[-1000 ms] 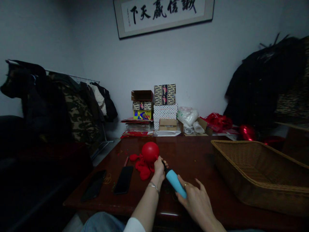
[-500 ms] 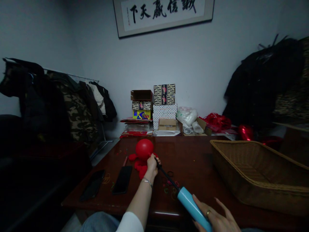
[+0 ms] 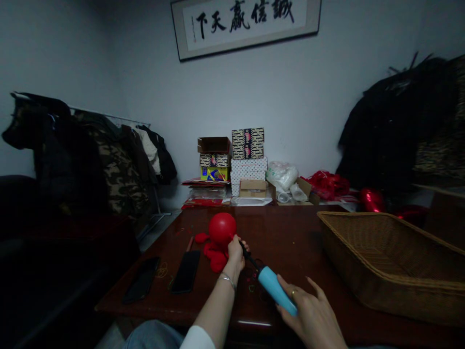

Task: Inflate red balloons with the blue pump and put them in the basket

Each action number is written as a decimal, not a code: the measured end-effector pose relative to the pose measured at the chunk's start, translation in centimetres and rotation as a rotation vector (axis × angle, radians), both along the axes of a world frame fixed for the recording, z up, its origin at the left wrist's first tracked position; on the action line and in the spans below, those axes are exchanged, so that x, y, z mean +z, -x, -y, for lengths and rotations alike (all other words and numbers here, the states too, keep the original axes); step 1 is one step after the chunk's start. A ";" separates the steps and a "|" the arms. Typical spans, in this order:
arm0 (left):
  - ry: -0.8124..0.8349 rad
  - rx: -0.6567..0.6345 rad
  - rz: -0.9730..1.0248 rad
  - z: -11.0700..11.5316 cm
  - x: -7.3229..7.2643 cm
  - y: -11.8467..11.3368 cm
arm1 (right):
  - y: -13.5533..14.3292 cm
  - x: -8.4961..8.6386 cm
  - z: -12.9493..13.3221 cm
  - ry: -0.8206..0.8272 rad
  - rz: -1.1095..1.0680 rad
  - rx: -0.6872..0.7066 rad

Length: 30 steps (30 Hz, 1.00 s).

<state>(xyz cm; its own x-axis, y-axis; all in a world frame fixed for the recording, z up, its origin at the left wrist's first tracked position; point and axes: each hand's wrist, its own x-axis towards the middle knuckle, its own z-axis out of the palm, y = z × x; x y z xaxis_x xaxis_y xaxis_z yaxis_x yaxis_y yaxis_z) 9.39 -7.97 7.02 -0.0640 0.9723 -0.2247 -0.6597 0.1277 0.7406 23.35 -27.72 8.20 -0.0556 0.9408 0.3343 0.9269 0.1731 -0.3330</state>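
Note:
A round, partly inflated red balloon [image 3: 222,228] sits at the front of a hand pump, just above the table. My left hand [image 3: 237,252] is closed around the balloon's neck where it meets the black nozzle end. The light-blue balloon pump [image 3: 277,290] slants down to the right, its black shaft partly showing. Around its blue barrel my right hand [image 3: 308,310] is closed, with the index finger lifted off. Several limp red balloons [image 3: 217,258] lie left of my left wrist, partly hidden by it.
Two dark phones [image 3: 186,271] lie at the left, with rubber bands [image 3: 162,270] between them. A large wicker basket [image 3: 385,286] stands at the right. Stacked boxes [image 3: 248,169] and a plastic bag [image 3: 282,175] line the table's far side.
My right hand has pushed the blue barrel forward and up toward my left hand, so less black shaft shows. The balloon and left hand have shifted slightly right.

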 end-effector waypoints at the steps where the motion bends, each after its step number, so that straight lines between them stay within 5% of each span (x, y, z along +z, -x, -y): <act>1: 0.008 -0.001 0.002 0.1 0.0 -0.3 | 0.4 0.4 -0.4 0.008 0.001 -0.007; 6: 0.003 -0.015 0.001 0.7 0.0 -1.4 | 1.8 1.6 -1.9 0.024 -0.007 -0.042; 15: -0.009 0.000 -0.034 0.8 -0.5 -1.3 | 1.9 0.6 -1.7 0.024 -0.028 -0.036; 30: -0.043 0.036 -0.056 -1.4 0.8 1.9 | -3.9 -3.2 3.1 0.074 0.050 0.091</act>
<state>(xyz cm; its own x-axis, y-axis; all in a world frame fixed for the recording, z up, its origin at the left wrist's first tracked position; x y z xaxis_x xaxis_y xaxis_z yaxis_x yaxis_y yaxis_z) 7.49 -6.58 7.77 -0.1101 0.9778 -0.1781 -0.6207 0.0722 0.7807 27.24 -30.82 5.02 -0.1562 0.9531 0.2592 0.9242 0.2336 -0.3021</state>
